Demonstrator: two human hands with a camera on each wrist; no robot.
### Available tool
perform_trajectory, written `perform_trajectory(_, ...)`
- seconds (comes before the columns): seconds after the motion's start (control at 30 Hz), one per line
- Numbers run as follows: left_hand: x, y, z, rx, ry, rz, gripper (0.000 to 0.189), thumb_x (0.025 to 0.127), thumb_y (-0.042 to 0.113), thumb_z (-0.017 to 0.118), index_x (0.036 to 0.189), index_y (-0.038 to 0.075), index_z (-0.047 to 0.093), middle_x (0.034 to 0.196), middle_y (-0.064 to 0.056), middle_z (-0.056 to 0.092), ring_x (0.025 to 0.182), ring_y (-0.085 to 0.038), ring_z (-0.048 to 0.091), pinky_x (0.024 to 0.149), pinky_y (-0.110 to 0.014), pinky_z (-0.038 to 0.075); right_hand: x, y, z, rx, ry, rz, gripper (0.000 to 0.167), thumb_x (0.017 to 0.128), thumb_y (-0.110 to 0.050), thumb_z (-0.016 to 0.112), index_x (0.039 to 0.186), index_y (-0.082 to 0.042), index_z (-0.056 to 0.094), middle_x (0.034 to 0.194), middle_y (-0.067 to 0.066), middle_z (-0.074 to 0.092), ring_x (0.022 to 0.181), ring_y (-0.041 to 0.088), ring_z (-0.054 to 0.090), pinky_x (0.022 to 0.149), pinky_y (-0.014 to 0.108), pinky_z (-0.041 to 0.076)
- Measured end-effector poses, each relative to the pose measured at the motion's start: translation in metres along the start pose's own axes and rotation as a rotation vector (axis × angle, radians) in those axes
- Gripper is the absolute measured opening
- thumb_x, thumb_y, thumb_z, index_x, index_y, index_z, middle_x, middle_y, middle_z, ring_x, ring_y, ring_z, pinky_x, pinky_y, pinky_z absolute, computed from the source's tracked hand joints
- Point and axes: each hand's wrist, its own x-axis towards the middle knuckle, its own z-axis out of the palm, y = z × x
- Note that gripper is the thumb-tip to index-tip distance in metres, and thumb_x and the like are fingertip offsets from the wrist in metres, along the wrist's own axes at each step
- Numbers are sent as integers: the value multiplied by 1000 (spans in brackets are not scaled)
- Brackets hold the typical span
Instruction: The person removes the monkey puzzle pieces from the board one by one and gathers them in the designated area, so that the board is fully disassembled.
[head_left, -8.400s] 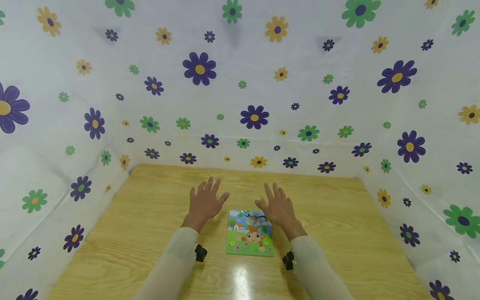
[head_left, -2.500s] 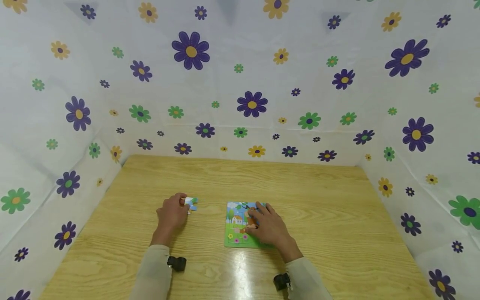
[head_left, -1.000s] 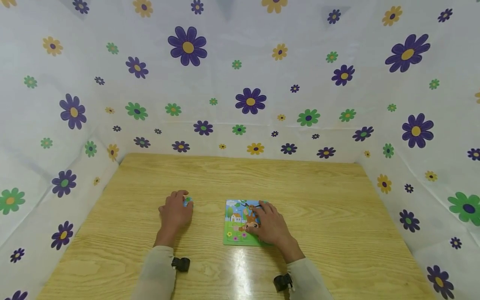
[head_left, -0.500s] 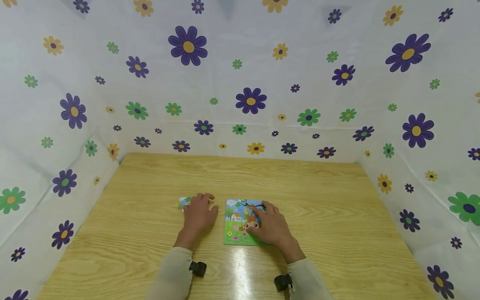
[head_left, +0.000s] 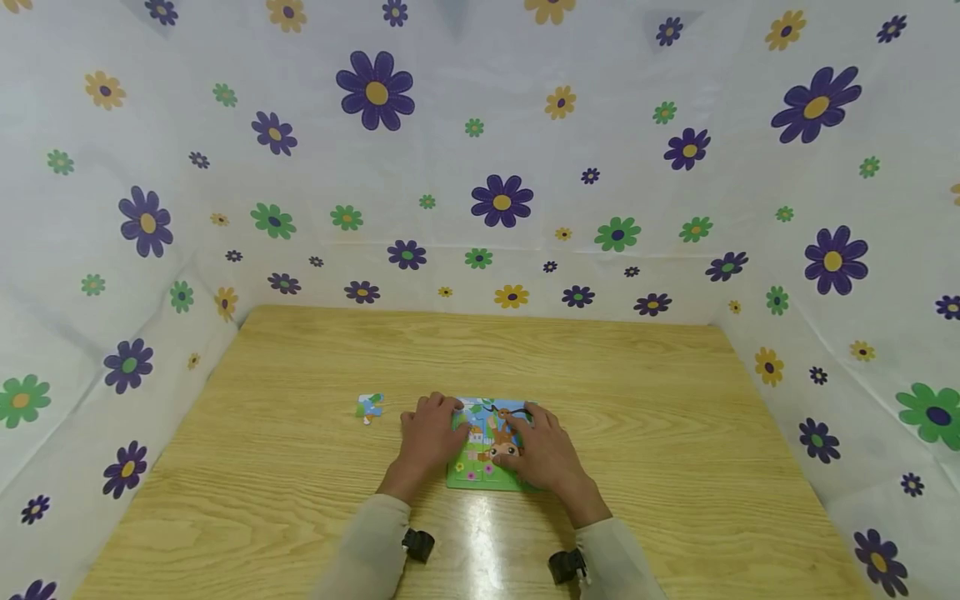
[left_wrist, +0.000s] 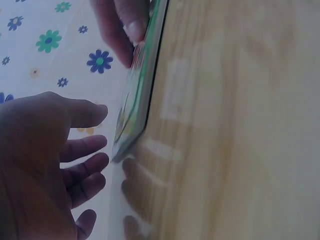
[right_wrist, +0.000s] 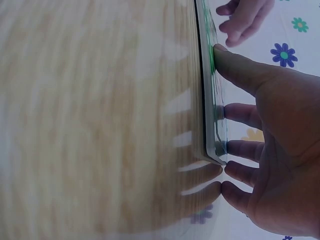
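A square jigsaw puzzle [head_left: 487, 477] with a monkey, a house and flowers lies on the table. My right hand [head_left: 553, 454] rests over its right side; in the right wrist view, the thumb [right_wrist: 232, 65] and fingertips are at the picture's surface. My left hand [head_left: 430, 440] is at the puzzle's upper left edge, fingers loosely bent and holding nothing; it hides part of that side. In the left wrist view its fingertips are close to the puzzle's corner. A loose jigsaw piece [head_left: 369, 406], blue, green and white, lies on the table left of my left hand.
The wooden table [head_left: 637, 400] spreads around the puzzle. White flower-printed sheeting [head_left: 450, 167] stands along its back and both sides. A small black camera [head_left: 417, 545] is on the left wrist, and another black camera [head_left: 566, 567] on the right.
Since a second ago my left hand has let go of the loose jigsaw piece, leaving it on the table, and moved right to the puzzle. My right hand has stayed put.
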Motion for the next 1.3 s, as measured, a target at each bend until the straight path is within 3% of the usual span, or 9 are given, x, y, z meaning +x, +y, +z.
perform_trajectory(0.13,1,11,5,4,-25,2,37,91,42,62,119,18,64,113,-5,55,108,-28,48,88,-54,32,-1,1,0,-5,3,-2,69,85,-52,68,143,-19,49,152,19,34,139,42,34,100,61,39)
perform_trajectory(0.3,2,20,9,20,-12,10,38,89,43,64,117,17,65,108,-5,55,103,-27,48,86,-53,32,0,1,0,-2,4,1,69,85,-51,68,143,-20,49,153,19,33,139,42,34,100,61,39)
perform_trajectory(0.6,8,26,12,60,-16,-40,44,87,52,63,116,19,65,116,-6,58,111,-29,50,91,-57,31,1,1,1,-11,1,0,70,84,-52,68,143,-20,49,153,18,33,139,42,34,100,61,39)
perform_trajectory(0.9,8,36,13,110,-2,-90,43,84,54,67,110,19,65,111,-4,61,107,-28,54,93,-56,33,0,1,2,-9,16,-1,69,84,-51,69,142,-18,51,152,19,34,137,43,36,100,62,39)
perform_trajectory(1.3,9,38,13,63,8,-92,41,83,49,71,108,17,66,108,-5,63,106,-29,55,91,-55,33,0,0,0,12,15,-6,69,83,-49,71,141,-17,51,152,17,35,139,42,34,102,62,37)
